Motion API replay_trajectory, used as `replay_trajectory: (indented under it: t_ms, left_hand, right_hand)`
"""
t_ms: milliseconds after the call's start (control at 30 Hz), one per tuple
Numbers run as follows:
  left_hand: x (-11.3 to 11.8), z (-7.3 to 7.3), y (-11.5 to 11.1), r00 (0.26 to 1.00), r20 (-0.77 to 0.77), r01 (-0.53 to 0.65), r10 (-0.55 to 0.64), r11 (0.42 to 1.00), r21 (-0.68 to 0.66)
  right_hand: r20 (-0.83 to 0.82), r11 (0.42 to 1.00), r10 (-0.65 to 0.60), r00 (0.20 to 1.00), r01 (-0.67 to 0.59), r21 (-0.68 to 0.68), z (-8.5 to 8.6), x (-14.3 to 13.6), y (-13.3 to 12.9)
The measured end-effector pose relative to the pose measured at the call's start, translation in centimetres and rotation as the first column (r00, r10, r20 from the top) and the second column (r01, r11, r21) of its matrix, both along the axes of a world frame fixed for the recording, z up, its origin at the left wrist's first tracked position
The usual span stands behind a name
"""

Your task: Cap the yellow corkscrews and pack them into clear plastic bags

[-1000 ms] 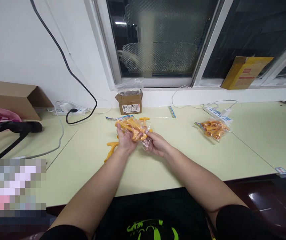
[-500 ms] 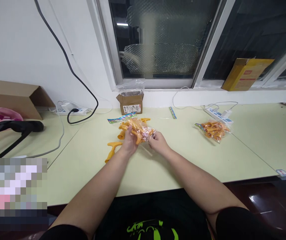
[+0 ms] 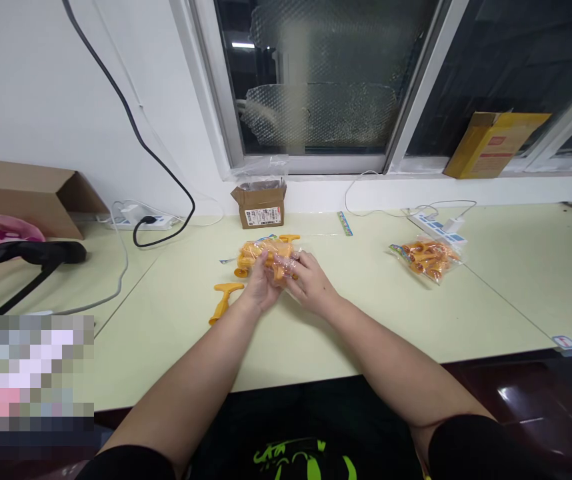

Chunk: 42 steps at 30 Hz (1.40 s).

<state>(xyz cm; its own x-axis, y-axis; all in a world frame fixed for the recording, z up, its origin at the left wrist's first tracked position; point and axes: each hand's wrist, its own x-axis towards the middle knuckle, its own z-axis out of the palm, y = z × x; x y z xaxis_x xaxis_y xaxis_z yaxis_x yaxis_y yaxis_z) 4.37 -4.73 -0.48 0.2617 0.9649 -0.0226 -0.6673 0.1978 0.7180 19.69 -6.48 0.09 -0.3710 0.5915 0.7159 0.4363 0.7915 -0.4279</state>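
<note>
Below the small cardboard box, over the table, your left hand and right hand are partly closed, both gripping the clear bag of orange pieces between them.

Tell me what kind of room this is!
Probably a workroom, but I can't be sure. A long table runs under a window, with a power strip and a bag of orange pieces on it.

Bare tabletop between orange-filled bags.
</note>
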Motion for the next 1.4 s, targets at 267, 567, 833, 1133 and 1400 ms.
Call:
replay_trajectory:
  t_ms: [267,567,833,1133,1400]
  left_hand:
    - [0.3,0.2,-0.3,0.999,-0.029,0.028,-0.028,1.000,-0.005]
    - [0.3,0.1,-0.1,0.999,-0.026,0.037,-0.038,0.999,-0.027]
    - [-0.4,1.4,0.0,0.988,0.142,-0.044,0.061,0.992,-0.119]
    - [-1.8,2.4,-0.1,0.970,0.233,-0.067,0.076,0.997,-0.046]
    - [-1.6,2.2,0.4,0.993,0.108,-0.042,0.041,0.999,0.010]
  right_hand:
    - [-0.040,0.995,-0.019,0.999,0.015,-0.096,-0.6,0.7,0.9]
    - [0.156,0.999,0.003,0.988,0.005,-0.048,0.5,0.2,-0.3]
    - [-0.031,0.999,0.036,0.999,-0.035,0.039,1.5,1.3,-0.8]
    - [0.003,0.998,-0.047,0.999,0.047,0.046,1.5,2.8,0.3]
    - [-0.114,0.989,-0.142,0.983,0.146,0.027,1.0,2.3,0.3]
